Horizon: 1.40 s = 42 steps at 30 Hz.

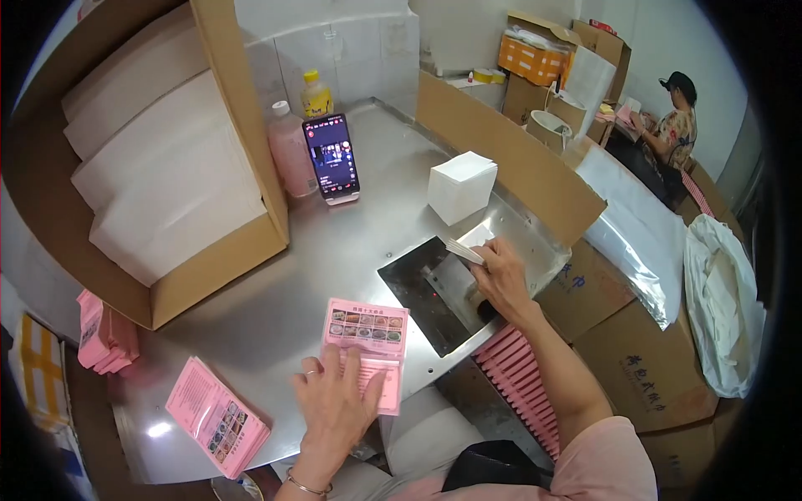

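My left hand (338, 405) lies on a pink printed paper packet (368, 317) at the table's near edge, fingers spread over its lower half. The packet bears small food pictures. My right hand (503, 280) is closed on a thin stack of white napkins (464, 250), above a dark rectangular opening (413, 288) in the tabletop. Behind that hand a tall block of white napkins (462, 190) stands upright. Left of my left hand, more pink packets (219, 417) are piled at the table's edge.
A large open carton (238, 167) with white paper stacks stands on the left of the metal table (301, 267). A lit phone (332, 159) leans before two bottles. A cardboard strip (510, 150) edges the right side. Pink packets (522, 388) fill a box below; another person (672, 134) sits far right.
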Available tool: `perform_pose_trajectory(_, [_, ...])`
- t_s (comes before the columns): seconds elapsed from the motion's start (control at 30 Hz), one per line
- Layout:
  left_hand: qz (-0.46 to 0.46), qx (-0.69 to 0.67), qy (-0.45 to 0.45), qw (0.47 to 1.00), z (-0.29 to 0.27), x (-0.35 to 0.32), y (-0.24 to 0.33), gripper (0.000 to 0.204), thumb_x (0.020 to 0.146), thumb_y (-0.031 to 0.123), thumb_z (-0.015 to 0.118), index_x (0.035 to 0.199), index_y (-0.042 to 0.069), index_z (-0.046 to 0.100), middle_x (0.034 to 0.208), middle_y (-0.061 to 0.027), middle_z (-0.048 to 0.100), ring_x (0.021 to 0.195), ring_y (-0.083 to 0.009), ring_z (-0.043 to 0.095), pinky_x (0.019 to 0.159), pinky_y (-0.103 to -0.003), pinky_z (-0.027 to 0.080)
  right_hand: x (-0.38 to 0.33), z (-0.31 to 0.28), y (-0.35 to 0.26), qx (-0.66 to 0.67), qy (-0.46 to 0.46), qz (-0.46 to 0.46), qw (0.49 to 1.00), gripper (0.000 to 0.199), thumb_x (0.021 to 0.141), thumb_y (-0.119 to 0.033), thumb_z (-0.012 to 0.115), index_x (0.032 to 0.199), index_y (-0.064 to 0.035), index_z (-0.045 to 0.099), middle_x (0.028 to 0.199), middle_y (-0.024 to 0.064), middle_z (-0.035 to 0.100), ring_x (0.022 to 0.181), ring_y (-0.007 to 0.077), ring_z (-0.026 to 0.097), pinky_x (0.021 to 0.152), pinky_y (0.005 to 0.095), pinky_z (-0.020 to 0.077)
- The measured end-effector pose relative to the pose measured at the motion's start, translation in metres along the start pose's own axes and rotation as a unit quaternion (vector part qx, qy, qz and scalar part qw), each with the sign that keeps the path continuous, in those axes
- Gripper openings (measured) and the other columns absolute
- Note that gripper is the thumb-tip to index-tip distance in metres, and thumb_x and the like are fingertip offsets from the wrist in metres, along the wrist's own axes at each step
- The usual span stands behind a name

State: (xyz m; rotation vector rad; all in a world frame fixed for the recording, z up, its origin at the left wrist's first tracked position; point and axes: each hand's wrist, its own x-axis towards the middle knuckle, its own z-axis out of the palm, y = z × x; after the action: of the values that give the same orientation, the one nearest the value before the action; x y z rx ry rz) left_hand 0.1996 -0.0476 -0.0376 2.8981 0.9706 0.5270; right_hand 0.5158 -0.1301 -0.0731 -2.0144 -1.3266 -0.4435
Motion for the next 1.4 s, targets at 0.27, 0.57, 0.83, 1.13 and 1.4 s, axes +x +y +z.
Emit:
perform_pose_trajectory(0.27, [0.020,-0.042,0.082,0.996,0.014,-0.001,-0.006,0.050,0.082,0.041,0.073,0.113,0.002,0.064,0.104,-0.0153,0.056,0.083,-0.0298,0.053,0.068,-0.042,0.044,0.011,0.009,0.013,-0.042,0.060,-0.006,0.997,0.015,0.085,-0.013,0.067,0.095,-0.0032,0.071,0.087,0.0122,0.055,0.080,0.0302,0.057,0.068,0.0405,0.0476])
perform_pose_trajectory(0.57, [0.013,-0.058,0.080,0.995,0.011,-0.004,-0.004,0.049,0.083,0.038,0.073,0.115,0.002,0.062,0.106,-0.0171,0.054,0.090,-0.0319,0.054,0.073,-0.042,0.043,0.016,0.011,0.026,-0.049,0.057,0.036,0.997,0.025,0.089,-0.016,0.058,0.074,0.0030,0.065,0.089,0.0147,0.055,0.088,0.0322,0.056,0.076,0.0438,0.0470])
perform_pose_trajectory(0.83, [0.036,-0.090,0.056,0.994,0.019,-0.004,-0.006,0.040,0.080,0.014,0.066,0.118,0.003,0.061,0.107,-0.0193,0.057,0.092,-0.0353,0.058,0.075,-0.046,0.047,0.015,-0.003,0.011,-0.010,0.162,0.009,0.987,0.040,0.075,0.006,0.057,0.113,-0.0019,0.067,0.104,0.0182,0.062,0.097,0.0370,0.058,0.085,0.0472,0.0470])
perform_pose_trajectory(1.13, [0.069,-0.133,-0.015,0.989,-0.007,-0.012,-0.014,0.072,0.076,0.013,0.068,0.143,0.003,0.043,0.103,-0.0211,0.053,0.087,-0.0377,0.057,0.072,-0.045,0.048,-0.073,0.021,-0.132,0.092,-0.113,-0.360,0.922,0.033,0.082,-0.015,0.059,0.112,-0.0051,0.065,0.113,0.0165,0.060,0.108,0.0334,0.060,0.104,0.0730,0.0313])
perform_pose_trajectory(1.4, [0.062,-0.196,-0.037,0.978,-0.024,-0.020,-0.011,0.074,0.081,0.009,0.069,0.148,0.006,0.039,0.091,-0.0155,0.054,0.081,-0.0358,0.056,0.069,-0.044,0.047,-0.010,0.066,-0.080,-0.064,-0.266,-0.165,0.948,0.016,0.087,-0.017,0.056,0.095,-0.0062,0.065,0.090,0.0188,0.067,0.095,0.0359,0.065,0.106,0.0698,0.0266])
